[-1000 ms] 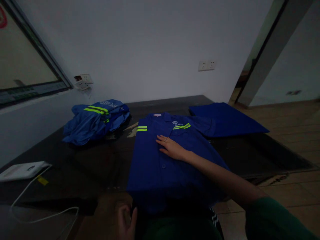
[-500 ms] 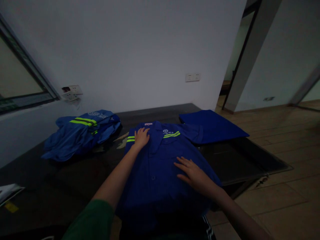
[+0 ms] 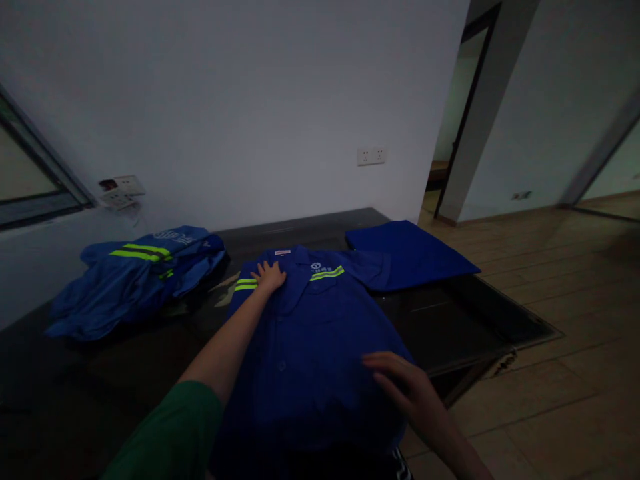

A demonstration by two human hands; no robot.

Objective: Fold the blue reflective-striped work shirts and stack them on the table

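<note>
A blue work shirt (image 3: pixel 320 333) with yellow-green reflective stripes and a white chest logo lies spread face up, collar toward the wall. Its lower part reaches the table's near edge, in deep shadow. My left hand (image 3: pixel 270 275) rests on the shirt just below the collar, fingers spread flat. Over the shirt's lower right side is my right hand (image 3: pixel 403 380), fingers stretched out and slightly bent. Whether that hand touches the cloth I cannot tell. The far right sleeve lies against a flat, folded blue cloth (image 3: pixel 415 257).
A rumpled heap of blue work clothes (image 3: pixel 135 273) with reflective stripes lies at the left of the dark, glossy table (image 3: pixel 295 230). The table's right corner juts over a tiled floor (image 3: pixel 550 347). A white wall with a socket (image 3: pixel 371 157) stands behind.
My right hand has drawn back toward me, down along the shirt. My left hand stays below the collar. The camera view has turned slightly right.
</note>
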